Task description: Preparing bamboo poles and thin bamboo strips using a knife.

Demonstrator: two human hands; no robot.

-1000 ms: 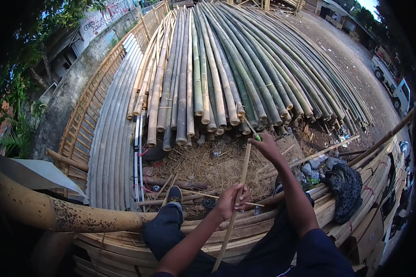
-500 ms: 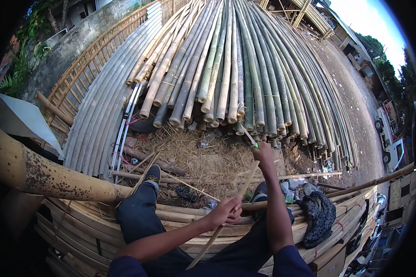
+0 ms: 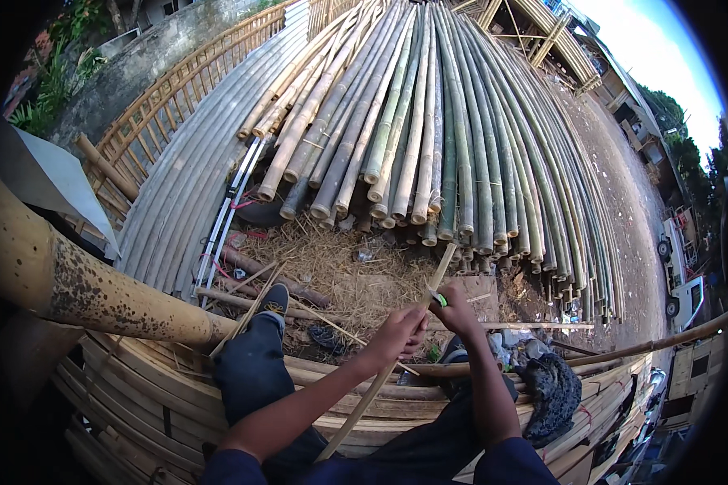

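Observation:
My left hand (image 3: pixel 398 335) is closed round a long, thin bamboo strip (image 3: pixel 356 410). It slants from near my lap up and away to the right, past both hands. Close beside it, my right hand (image 3: pixel 455 311) grips a knife with a green handle (image 3: pixel 438 298). The knife lies against the strip just beyond my left hand; most of its blade is hidden or too small to make out. Both hands are above the gap between my legs.
Large bamboo poles (image 3: pixel 429 162) are piled ahead. Split bamboo lengths (image 3: pixel 137 396) lie stacked beneath me. A thick yellow pole (image 3: pixel 97 291) crosses at the left. Dry shavings (image 3: pixel 332 250) litter the ground. A dark, crumpled cloth-like thing (image 3: pixel 552 396) lies at the right.
My right hand has drawn back toward me with the knife, from beyond the strip onto it. My left hand has shifted slightly away with the strip, whose far end now reaches higher.

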